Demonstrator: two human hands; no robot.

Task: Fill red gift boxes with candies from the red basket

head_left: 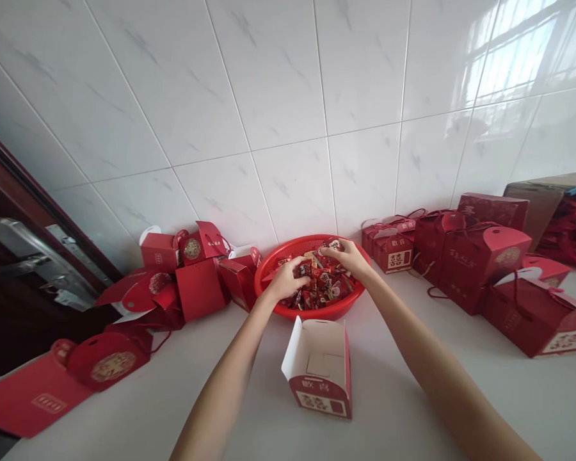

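A red plastic basket (329,312) against the tiled wall holds many small wrapped candies (326,282), mostly red. My left hand (290,278) is over the basket's left side, its fingers curled among the candies; whether it grips one is hard to tell. At the basket's back right, my right hand (348,256) has its fingertips pinched on a dark red wrapped candy (333,246). In front of the basket, between my forearms, stands an open red box (319,378) with a white inside. Its flaps are up and nothing shows inside it.
Red gift boxes (201,294) crowd the left side of the white table (249,410). More red boxes (484,262) stand on the right. A cardboard box (532,203) with red ribbons is at the far right. A dark door (29,256) with a metal handle borders the left.
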